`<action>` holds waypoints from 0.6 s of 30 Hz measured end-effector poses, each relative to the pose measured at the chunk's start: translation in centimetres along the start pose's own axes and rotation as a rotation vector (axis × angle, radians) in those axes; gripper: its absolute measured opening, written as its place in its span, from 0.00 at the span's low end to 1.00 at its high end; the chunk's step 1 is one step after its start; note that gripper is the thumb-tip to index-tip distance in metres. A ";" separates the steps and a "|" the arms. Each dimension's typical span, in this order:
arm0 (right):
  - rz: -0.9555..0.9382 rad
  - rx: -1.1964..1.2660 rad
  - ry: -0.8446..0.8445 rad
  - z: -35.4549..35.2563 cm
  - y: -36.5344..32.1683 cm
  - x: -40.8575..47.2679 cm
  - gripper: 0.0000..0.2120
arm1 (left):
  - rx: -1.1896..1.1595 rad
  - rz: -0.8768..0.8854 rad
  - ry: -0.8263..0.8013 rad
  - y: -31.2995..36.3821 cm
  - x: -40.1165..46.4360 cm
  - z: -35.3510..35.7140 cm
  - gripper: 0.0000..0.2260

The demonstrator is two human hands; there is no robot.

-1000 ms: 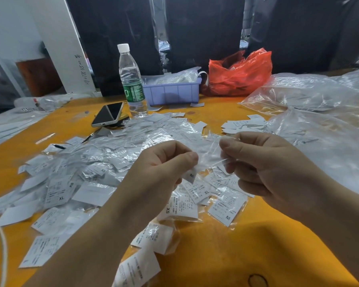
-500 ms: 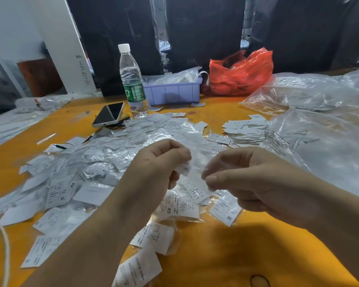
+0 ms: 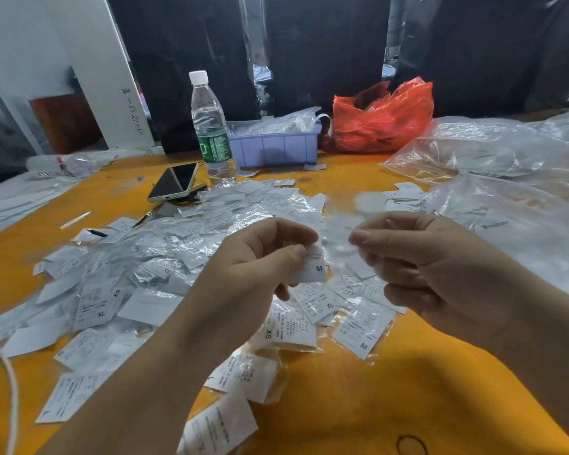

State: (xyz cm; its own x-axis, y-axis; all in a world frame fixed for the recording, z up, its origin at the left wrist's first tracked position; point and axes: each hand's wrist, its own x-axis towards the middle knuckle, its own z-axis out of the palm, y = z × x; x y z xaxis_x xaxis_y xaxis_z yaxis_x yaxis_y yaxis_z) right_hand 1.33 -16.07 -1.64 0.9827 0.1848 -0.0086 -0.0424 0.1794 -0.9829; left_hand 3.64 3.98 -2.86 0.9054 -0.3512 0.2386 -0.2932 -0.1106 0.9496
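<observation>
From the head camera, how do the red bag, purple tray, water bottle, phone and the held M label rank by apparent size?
1. red bag
2. purple tray and water bottle: about alike, left unranked
3. phone
4. M label, smallest even though nearest the camera

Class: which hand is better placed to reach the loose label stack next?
Probably the right hand, though it pinches a blurred clear sleeve: the label stack lies just beyond it; the left hand pinches the M label, farther off.
</observation>
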 end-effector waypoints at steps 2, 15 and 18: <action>-0.010 0.046 0.044 0.0 0.0 0.0 0.05 | -0.006 -0.003 0.044 -0.1 0.0 0.1 0.10; 0.011 0.115 0.145 0.6 0.6 0.2 0.14 | -0.267 -0.196 0.130 0.0 0.2 0.9 0.08; -0.007 0.147 0.164 0.8 0.6 0.2 0.13 | -0.379 -0.253 0.125 0.2 0.1 1.3 0.09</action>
State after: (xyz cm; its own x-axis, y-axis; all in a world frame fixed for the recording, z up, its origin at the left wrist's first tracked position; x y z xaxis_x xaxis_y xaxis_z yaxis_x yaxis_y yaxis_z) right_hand 1.31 -15.15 -2.14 0.9987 0.0257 -0.0439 -0.0498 0.3212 -0.9457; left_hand 3.29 2.72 -2.95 0.9709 -0.2393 -0.0091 0.0529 0.1772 0.9828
